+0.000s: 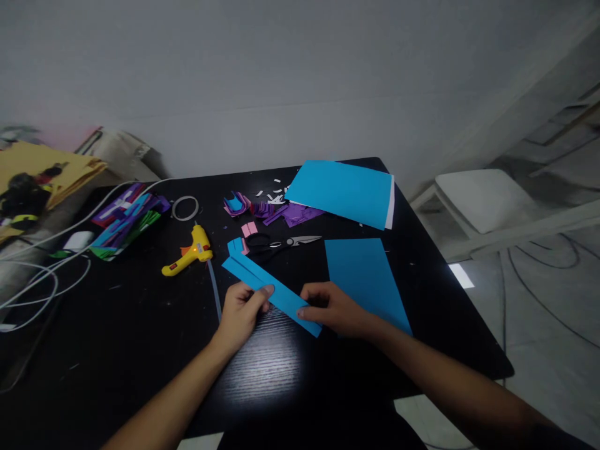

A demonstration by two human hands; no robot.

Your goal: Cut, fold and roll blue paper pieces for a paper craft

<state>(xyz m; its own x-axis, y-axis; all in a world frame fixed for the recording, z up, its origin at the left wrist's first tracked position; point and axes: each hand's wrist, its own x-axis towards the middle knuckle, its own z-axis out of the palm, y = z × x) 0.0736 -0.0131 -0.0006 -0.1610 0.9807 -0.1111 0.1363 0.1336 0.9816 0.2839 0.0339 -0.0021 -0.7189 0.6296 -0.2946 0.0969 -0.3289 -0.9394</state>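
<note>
Between both hands is a long folded strip of blue paper (281,296), held slantwise above the black table (187,369). My left hand (244,310) pinches it near its middle, thumb on top. My right hand (334,307) grips it close to its lower right end, fingers closed round the edge. Just beyond the strip lie scissors (285,244) with black handles. A blue paper sheet (365,275) rests flat by my right hand, partly under the forearm. Small folded pink and blue paper pieces (238,246) sit close to the strip's far end.
A yellow glue gun (194,250) with a clear glue stick lies left of my hands. Farther back are purple paper pieces (300,214), white scraps (276,195), a stack of blue sheets (344,190) and a tape ring (185,208). Coloured strips (129,219) and white cables (51,269) occupy the left.
</note>
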